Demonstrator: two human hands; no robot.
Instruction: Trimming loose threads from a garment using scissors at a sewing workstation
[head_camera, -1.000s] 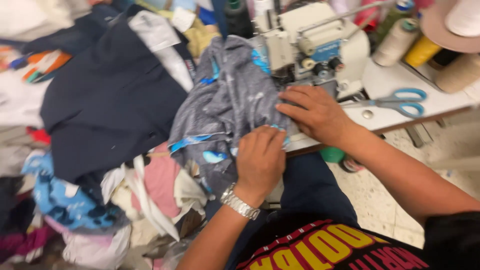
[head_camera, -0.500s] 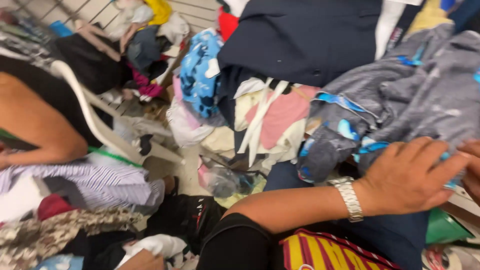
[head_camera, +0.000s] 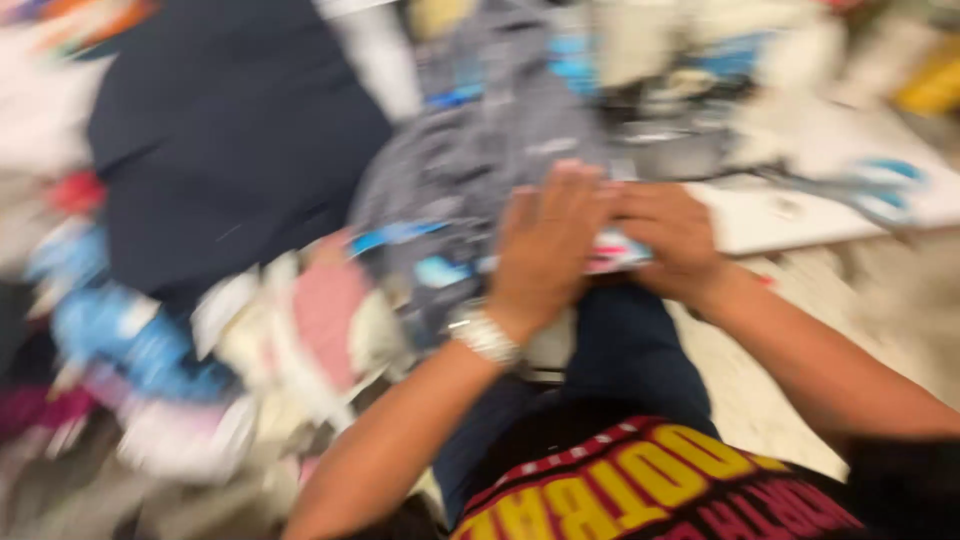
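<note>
Though blur hides detail, this much reads:
Cloth: grey cloth (head_camera: 500, 150) with blue trim, heaped at the desk (head_camera: 790, 215) edge; likely soft, light, limp, best pinched at its near hem.
Left hand (head_camera: 548, 245): fingers flat and spread, pressing the cloth; wristwatch (head_camera: 485, 338) below.
Right hand (head_camera: 672, 238): fingers curled at the hem; grip cannot be told.
Around: navy cloth (head_camera: 230, 150) left, pink scraps (head_camera: 330, 310) beside, scissors (head_camera: 870, 190) on the desk.
Obstacles: piled scraps crowd the left.

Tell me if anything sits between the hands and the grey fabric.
Nothing visible does: the left hand and right hand both lie flat on the grey fabric at the white table's edge.
</note>
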